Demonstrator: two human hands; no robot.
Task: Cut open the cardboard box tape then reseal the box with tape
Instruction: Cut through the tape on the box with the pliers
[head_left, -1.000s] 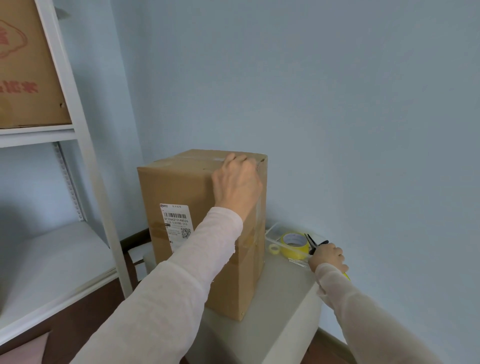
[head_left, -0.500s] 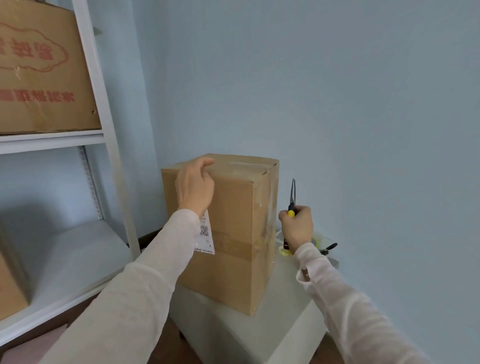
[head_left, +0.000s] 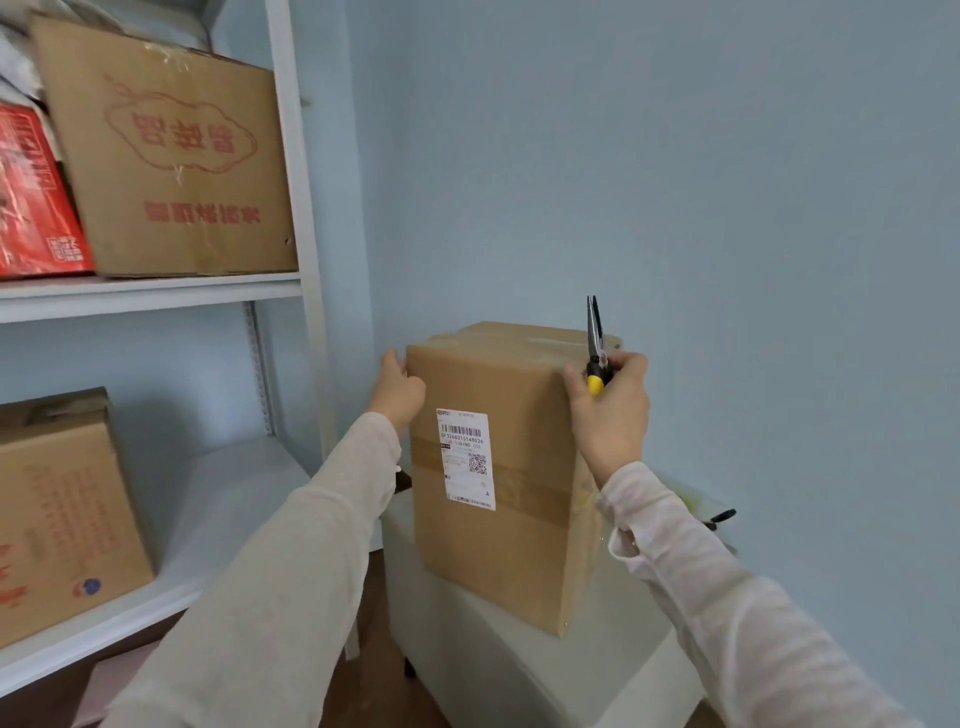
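Sealed box (head_left: 498, 379); left hand (head_left: 397, 389) holds edge; right hand (head_left: 615, 415) grips pliers (head_left: 595, 338)

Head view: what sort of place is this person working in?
Likely a storeroom or packing corner: white metal shelving holds stored cardboard cartons, and a taped cardboard box bearing a shipping label stands on a low white stand against a bare blue wall.

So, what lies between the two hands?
The cardboard box: the left hand holds its upper left edge, the right hand, gripping a yellow-handled tool, is at its upper right edge. The head view shows this.
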